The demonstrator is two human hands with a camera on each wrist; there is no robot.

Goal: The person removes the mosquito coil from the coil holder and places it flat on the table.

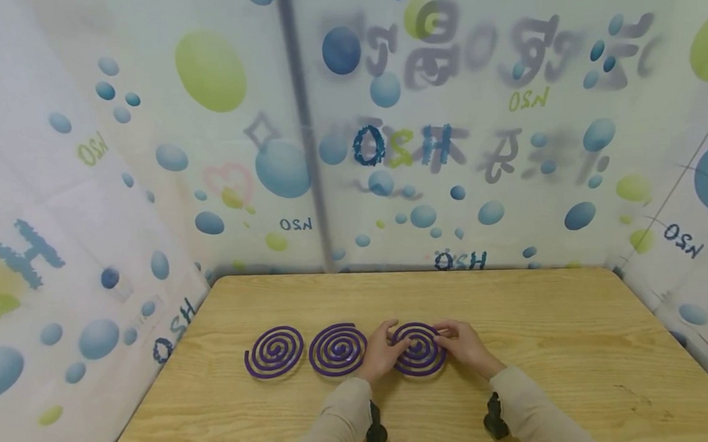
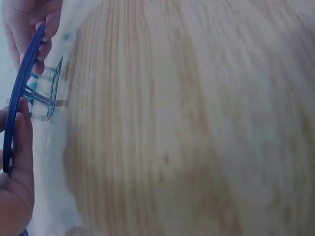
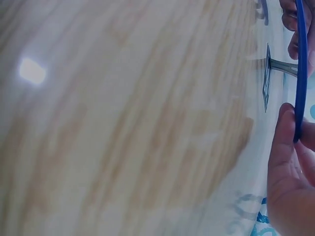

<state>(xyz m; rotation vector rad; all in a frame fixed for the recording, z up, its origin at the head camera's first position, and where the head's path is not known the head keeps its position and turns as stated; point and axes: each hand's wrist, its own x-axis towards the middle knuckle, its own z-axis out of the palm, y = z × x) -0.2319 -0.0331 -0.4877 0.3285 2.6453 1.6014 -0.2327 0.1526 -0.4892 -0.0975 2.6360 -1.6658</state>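
Observation:
Both hands hold the right-hand one of three mosquito coils, a purple spiral (image 1: 421, 373), above the wooden table. My left hand (image 1: 382, 356) pinches its left edge, the thumb reaching over the rings; my right hand (image 1: 466, 348) pinches the right edge between thumb and fingers. In the left wrist view the coil (image 2: 20, 83) appears edge-on and bluish, with a small metal stand (image 2: 55, 89) jutting from its underside. The right wrist view shows the same stand (image 3: 267, 81) below the coil (image 3: 301, 83), its flat plate toward the table.
To the left, a second mosquito coil (image 1: 340, 371) and a third mosquito coil (image 1: 276, 374) lie in a row on the wooden table (image 1: 232, 424). Patterned curtains (image 1: 389, 205) rise behind the table and along both sides.

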